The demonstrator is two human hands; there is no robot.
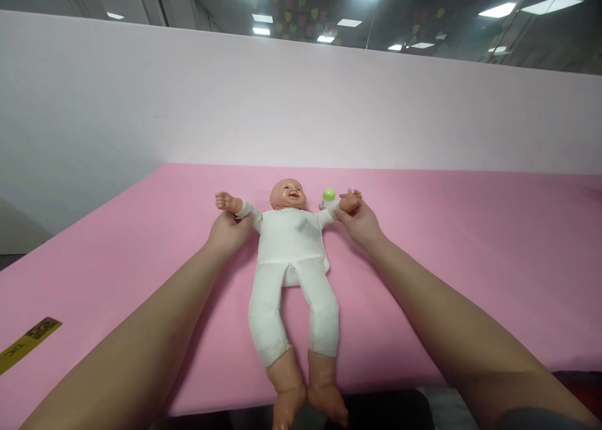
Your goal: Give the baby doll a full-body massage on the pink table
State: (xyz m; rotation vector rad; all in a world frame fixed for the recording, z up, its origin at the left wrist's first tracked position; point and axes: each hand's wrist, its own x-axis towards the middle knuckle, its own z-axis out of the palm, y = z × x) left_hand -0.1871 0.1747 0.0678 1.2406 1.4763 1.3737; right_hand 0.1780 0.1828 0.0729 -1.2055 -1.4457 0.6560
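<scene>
A baby doll [291, 239] with a white cloth body lies on its back, its head away from me and its feet over the table's near edge. Both of its arms are spread out to the sides. My left hand [229, 232] grips the doll's arm on the left, just below the plastic hand. On the other side, my right hand [361, 222] is closed around the doll's other forearm near its wrist. Beside the doll's head stands a small clear container with a green lid [328, 195], partly hidden by the doll's arm.
The pink tabletop [446, 261] spreads out on both sides. A yellow label with a printed code [31, 343] is stuck at the left front. A white wall panel [329, 110] rises behind the table, with glass above it.
</scene>
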